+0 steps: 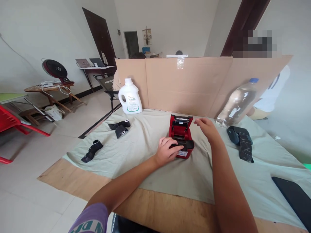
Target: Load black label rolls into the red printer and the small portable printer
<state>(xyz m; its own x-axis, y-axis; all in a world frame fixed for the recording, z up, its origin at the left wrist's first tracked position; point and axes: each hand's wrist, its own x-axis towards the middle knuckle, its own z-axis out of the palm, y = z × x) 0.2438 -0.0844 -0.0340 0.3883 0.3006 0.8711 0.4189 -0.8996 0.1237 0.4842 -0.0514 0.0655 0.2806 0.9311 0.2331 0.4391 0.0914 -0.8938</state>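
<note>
On my feed, the left hand (pixel 167 151) lays fingers and thumb on the black front section of a boxy, hard-shelled red device (pixel 181 133); I can't tell how firmly it grips. I see the right hand (pixel 205 127) curled just beside the raised lid (pixel 181 121), its hold unclear to me. The device sits mid-table on wrinkled pale cloth (pixel 145 137), and its open cavity shows dark parts. Farther out stand a white, handled plastic bottle (pixel 131 97), opaque to me, and a tilted, clear, blue-capped bottle (pixel 239 102) against smooth brown cardboard (pixel 182 87).
</note>
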